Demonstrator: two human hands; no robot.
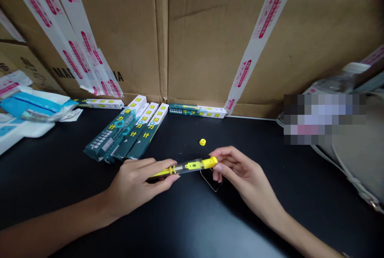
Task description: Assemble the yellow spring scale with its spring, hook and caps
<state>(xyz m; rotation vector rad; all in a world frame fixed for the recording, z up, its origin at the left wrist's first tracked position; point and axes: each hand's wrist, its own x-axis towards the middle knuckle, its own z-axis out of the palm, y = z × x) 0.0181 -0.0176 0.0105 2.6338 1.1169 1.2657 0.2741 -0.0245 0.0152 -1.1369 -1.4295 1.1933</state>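
Observation:
A clear tubular spring scale (183,167) with yellow parts inside lies nearly level above the black table. My left hand (139,180) is closed around its left part, thumb and fingers on either side of the tube. On the right end sits a yellow end cap (210,162), pinched between the thumb and index finger of my right hand (240,174). Below that end, a thin bent metal wire (209,181) shows, partly hidden by my right fingers. A small yellow ring-shaped piece (203,142) rests on the table just beyond the spring scale.
Several narrow printed boxes (118,128) lie side by side at the left back. Another narrow box (198,110) lies against the large cardboard carton (204,42). Blue-and-white packaging (39,106) is at left. A clear bottle (339,78) and a beige bag (354,142) stand at right.

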